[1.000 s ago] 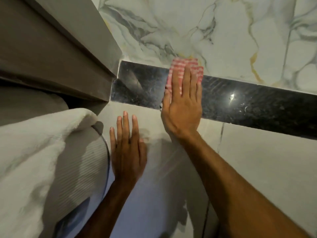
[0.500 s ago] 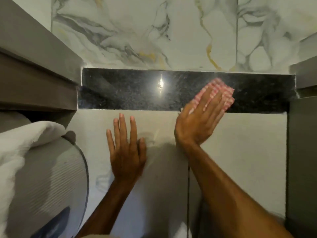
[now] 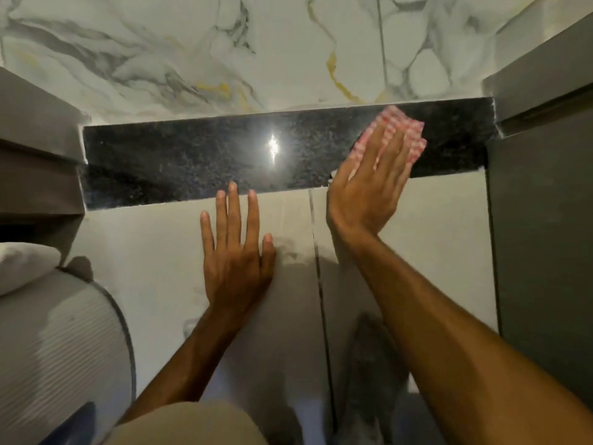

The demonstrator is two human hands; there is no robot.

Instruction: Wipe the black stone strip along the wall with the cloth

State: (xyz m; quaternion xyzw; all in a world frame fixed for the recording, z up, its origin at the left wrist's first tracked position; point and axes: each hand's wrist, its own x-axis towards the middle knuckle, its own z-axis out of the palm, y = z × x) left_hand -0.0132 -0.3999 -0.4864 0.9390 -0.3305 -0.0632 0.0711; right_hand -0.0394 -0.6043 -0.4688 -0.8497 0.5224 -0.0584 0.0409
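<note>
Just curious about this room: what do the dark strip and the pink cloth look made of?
The black stone strip looks like polished granite: speckled, with a mirror-like light glare. The cloth under the right hand looks like soft woven fabric, pink-and-white checked.

The stone strip (image 3: pixel 192 159) runs across between the veined wall panel (image 3: pixel 192 53) above and the plain tiles (image 3: pixel 144 245) below, bounded left and right by cabinet blocks (image 3: pixel 542 220). The right hand (image 3: pixel 369 187) presses the cloth (image 3: pixel 407 133) flat on the strip's right end; the left hand (image 3: pixel 236 248) lies flat on the tiles just below the strip, left of the right hand. A ribbed object (image 3: pixel 57 342) stands lower left.
</note>
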